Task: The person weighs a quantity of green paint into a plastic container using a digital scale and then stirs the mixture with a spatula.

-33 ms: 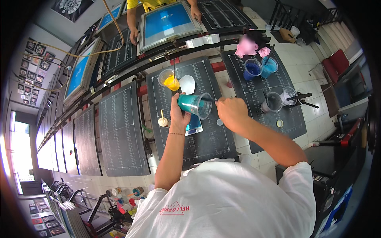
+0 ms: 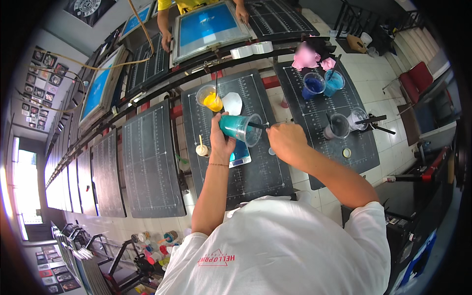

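Observation:
Tilted over on its side, a clear plastic cup of teal ink point(image 2: 234, 126) has its mouth facing right. My left hand point(image 2: 222, 139) is wrapped round the cup's base end. My right hand point(image 2: 287, 140) is closed on the end of a black stirring stick point(image 2: 256, 126), which reaches into the cup's mouth. Below the cup, a small scale point(image 2: 241, 156) lies on the black board, partly hidden by my left hand. Just beyond stand a cup of yellow ink point(image 2: 213, 102) with a stick in it and a white lid-like disc point(image 2: 232, 103).
On the right-hand board point(image 2: 319, 123) are cups of dark blue ink point(image 2: 311, 87) and light blue ink point(image 2: 334, 82), plus a greyish cup point(image 2: 336, 127). A small jar point(image 2: 202, 150) stands left of the scale. Across the rail, another person's hands rest beside a framed screen point(image 2: 209, 29).
The cup has shifted very slightly left. The black stick sits at a slightly different angle in its mouth, and my right hand has dipped a little.

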`<state>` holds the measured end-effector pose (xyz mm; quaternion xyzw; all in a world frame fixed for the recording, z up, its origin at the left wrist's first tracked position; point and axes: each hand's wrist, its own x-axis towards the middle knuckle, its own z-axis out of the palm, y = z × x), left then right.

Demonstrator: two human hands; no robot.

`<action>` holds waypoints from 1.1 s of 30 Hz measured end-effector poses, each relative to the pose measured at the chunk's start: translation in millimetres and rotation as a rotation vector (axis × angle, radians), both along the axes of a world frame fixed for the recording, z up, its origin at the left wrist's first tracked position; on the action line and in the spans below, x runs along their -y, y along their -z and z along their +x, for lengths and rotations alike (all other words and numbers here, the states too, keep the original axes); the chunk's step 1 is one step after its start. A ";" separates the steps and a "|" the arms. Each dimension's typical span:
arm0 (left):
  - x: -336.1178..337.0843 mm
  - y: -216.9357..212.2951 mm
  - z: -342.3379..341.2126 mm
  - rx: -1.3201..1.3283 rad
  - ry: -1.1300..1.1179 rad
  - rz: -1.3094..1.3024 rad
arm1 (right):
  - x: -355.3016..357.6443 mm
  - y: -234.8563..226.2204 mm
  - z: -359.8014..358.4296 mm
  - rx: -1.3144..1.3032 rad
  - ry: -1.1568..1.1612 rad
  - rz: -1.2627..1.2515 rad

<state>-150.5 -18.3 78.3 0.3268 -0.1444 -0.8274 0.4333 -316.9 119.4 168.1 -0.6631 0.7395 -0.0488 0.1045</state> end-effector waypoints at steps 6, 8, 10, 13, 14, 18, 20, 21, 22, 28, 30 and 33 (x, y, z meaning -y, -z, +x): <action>13.7 -7.9 -3.5 -0.097 0.060 0.010 | -4.8 -7.4 14.2 0.687 0.031 0.070; 17.1 5.9 4.9 -0.138 0.151 0.062 | 0.3 -29.4 8.1 0.310 -0.018 -0.151; 12.9 1.2 -0.4 -0.109 0.143 0.093 | 5.3 -37.8 0.7 0.122 -0.031 -0.060; 9.6 2.8 2.9 -0.155 0.200 0.117 | -1.1 -39.7 6.0 0.000 -0.187 -0.010; 8.0 5.4 4.0 -0.161 0.212 0.107 | -0.5 -43.9 8.2 -0.012 -0.196 -0.001; 2.5 6.3 2.8 -0.183 0.160 0.120 | -1.7 -52.2 5.8 -0.021 -0.178 -0.031; 3.5 8.2 6.5 -0.127 0.223 0.117 | -4.9 -53.6 14.1 -0.041 -0.316 0.142; 2.3 9.1 8.1 -0.100 0.253 0.118 | -4.8 -56.9 13.9 -0.033 -0.279 0.063; 2.1 10.1 7.9 -0.083 0.236 0.125 | -3.5 -60.6 12.3 -0.026 -0.241 -0.017; 1.1 12.6 9.0 -0.018 0.277 0.136 | -5.5 -59.2 18.5 -0.202 -0.375 0.051; 3.1 10.3 8.4 -0.032 0.232 0.137 | 4.3 -59.1 9.5 -0.224 -0.194 -0.149; 0.1 -7.1 3.5 0.016 0.103 0.021 | 7.6 -36.0 -3.6 -0.148 -0.065 -0.172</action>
